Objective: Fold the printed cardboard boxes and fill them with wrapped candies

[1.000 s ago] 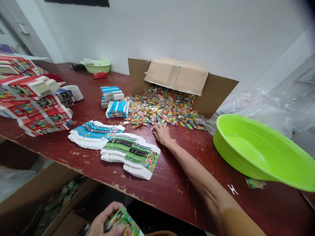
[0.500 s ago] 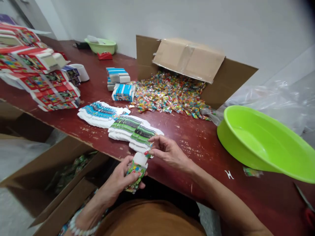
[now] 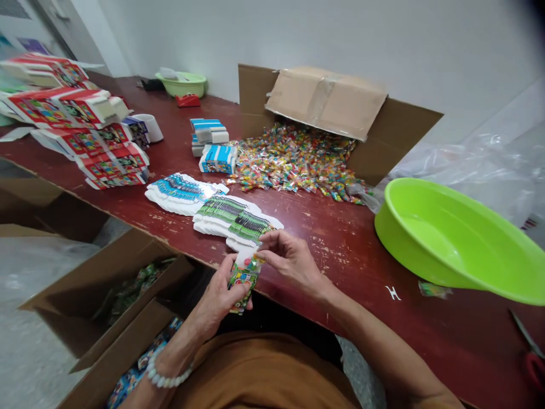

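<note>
My left hand [image 3: 225,288] is wrapped round a small green printed carton [image 3: 244,278], held upright above the table edge with its white flap up. At the carton's mouth, my right hand [image 3: 292,258] pinches a small clear candy packet [image 3: 252,263] with bright colours inside. Just beyond my hands lie fanned stacks of flat green cartons [image 3: 232,216] and flat blue cartons [image 3: 183,192]. Behind them, many wrapped candies [image 3: 289,162] spill out of a tipped cardboard box [image 3: 326,99].
Blue packed boxes [image 3: 218,159] stand beside the candy heap, and red packed boxes [image 3: 72,108] are stacked at left. At right are a lime green basin [image 3: 426,261], a stray packet [image 3: 434,289] and scissors [image 3: 528,341]. Open cartons [image 3: 110,295] sit below the table's left edge.
The candy packet in my right hand has come over to the mouth of the green carton. Both hands are a little higher in view, and the camera has turned slightly left.
</note>
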The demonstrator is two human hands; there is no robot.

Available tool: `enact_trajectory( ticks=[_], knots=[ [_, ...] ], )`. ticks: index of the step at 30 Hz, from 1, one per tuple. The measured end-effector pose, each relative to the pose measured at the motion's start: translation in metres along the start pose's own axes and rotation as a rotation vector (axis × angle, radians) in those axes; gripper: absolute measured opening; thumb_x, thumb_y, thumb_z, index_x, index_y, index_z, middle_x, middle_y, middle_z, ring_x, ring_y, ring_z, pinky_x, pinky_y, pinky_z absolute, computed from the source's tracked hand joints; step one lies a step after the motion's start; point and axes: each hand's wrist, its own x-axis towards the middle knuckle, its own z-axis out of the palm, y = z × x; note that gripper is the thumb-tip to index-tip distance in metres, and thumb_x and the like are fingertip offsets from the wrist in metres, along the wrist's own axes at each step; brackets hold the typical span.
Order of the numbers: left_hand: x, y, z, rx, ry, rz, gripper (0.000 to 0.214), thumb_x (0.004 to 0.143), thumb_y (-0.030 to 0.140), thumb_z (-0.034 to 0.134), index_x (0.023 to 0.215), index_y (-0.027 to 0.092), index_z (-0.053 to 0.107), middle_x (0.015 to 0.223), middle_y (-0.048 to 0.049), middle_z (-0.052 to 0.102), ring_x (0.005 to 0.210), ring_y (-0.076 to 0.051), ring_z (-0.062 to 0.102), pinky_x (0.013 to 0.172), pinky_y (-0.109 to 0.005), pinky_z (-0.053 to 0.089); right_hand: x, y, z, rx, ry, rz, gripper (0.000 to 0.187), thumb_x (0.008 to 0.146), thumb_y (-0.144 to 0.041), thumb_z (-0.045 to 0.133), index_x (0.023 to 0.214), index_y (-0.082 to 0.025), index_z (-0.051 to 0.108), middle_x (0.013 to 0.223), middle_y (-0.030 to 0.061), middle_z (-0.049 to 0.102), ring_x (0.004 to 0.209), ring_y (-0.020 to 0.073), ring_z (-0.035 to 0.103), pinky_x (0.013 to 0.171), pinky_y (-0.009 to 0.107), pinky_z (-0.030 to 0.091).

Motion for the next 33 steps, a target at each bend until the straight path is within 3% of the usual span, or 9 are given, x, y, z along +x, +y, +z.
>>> enact_trajectory(
  ticks=[4,7,12,16,20,24,27,29,33],
  knots=[
    [0.001,-0.004,0.0,0.307,0.053,0.069,0.041,0.072,0.023,0.058,0.112,0.02,0.049,0.069,0.0056,0.06,0.054,-0.014,0.059,0.057,-0.028,0.048,-0.001,-0.007,-0.003,-0.211,-0.158,-0.211,0.002,0.088,-0.019,0.063,0.086,-0.019,0.062,0.079,0.0023,0.069,0.071,0.0135,0.064,0.068,0.026,0.05],
    [0.002,-0.009,0.002,0.443,0.075,0.139,0.046,0.069,0.018,0.056,0.114,0.021,0.052,0.075,0.0042,0.064,0.059,-0.015,0.061,0.061,-0.028,0.048,0.004,-0.008,-0.007,-0.061,-0.343,-0.104,0.005,0.088,-0.02,0.065,0.089,-0.019,0.06,0.079,0.0026,0.071,0.071,0.0141,0.066,0.067,0.026,0.051],
    [0.005,-0.018,0.002,0.261,0.05,0.095,0.053,0.071,0.025,0.058,0.122,0.02,0.044,0.064,0.0061,0.062,0.048,-0.015,0.06,0.05,-0.026,0.048,0.002,-0.002,-0.001,-0.003,-0.157,-0.014,0.007,0.084,-0.018,0.067,0.085,-0.019,0.06,0.077,0.0001,0.069,0.07,0.0134,0.065,0.065,0.025,0.05],
    [0.003,-0.017,0.002,0.093,0.011,0.117,0.055,0.069,0.023,0.064,0.121,0.02,0.047,0.071,0.0037,0.064,0.051,-0.013,0.06,0.05,-0.024,0.049,-0.007,-0.01,0.002,0.016,-0.204,-0.004,0.004,0.086,-0.017,0.063,0.089,-0.02,0.063,0.082,0.0006,0.071,0.073,0.0132,0.065,0.069,0.026,0.051],
    [-0.002,-0.008,0.007,-0.266,0.018,0.055,0.051,0.085,0.044,0.06,0.127,0.02,0.045,0.082,-0.0011,0.066,0.052,-0.013,0.06,0.046,-0.025,0.05,-0.004,-0.01,-0.007,0.167,-0.002,0.086,0.014,0.084,-0.022,0.068,0.097,-0.02,0.064,0.095,0.0032,0.069,0.083,0.0141,0.063,0.072,0.026,0.051],
    [-0.003,-0.005,0.011,-0.367,0.032,0.016,0.054,0.087,0.046,0.059,0.132,0.02,0.046,0.087,-0.0038,0.067,0.064,-0.019,0.066,0.044,-0.024,0.052,-0.008,-0.002,0.002,0.403,-0.158,0.331,0.043,0.071,-0.031,0.083,0.108,-0.021,0.063,0.094,0.0005,0.067,0.068,0.0107,0.059,0.06,0.023,0.051],
    [-0.002,-0.008,0.012,-0.317,0.057,0.029,0.058,0.081,0.042,0.066,0.13,0.019,0.049,0.086,-0.0035,0.068,0.062,-0.018,0.066,0.042,-0.023,0.052,-0.017,0.005,0.021,0.66,-0.233,0.431,0.042,0.072,-0.044,0.082,0.102,-0.021,0.063,0.085,-0.0005,0.066,0.061,0.0122,0.059,0.053,0.026,0.052],
    [-0.002,-0.008,0.011,-0.324,0.082,0.037,0.058,0.078,0.04,0.068,0.128,0.019,0.05,0.092,-0.0036,0.069,0.057,-0.015,0.064,0.042,-0.024,0.053,-0.021,0.007,0.029,0.63,-0.15,0.355,0.036,0.074,-0.048,0.08,0.089,-0.02,0.064,0.079,0.0003,0.065,0.063,0.015,0.062,0.052,0.027,0.052],
    [-0.002,-0.002,0.006,-0.519,-0.047,-0.109,0.056,0.083,0.044,0.066,0.13,0.019,0.048,0.081,-0.0032,0.07,0.049,-0.018,0.063,0.04,-0.028,0.053,-0.025,0.005,0.023,0.149,-0.013,-0.02,0.026,0.088,-0.046,0.067,0.084,-0.021,0.072,0.084,0.006,0.071,0.081,0.0192,0.067,0.075,0.033,0.054]
  ],
)
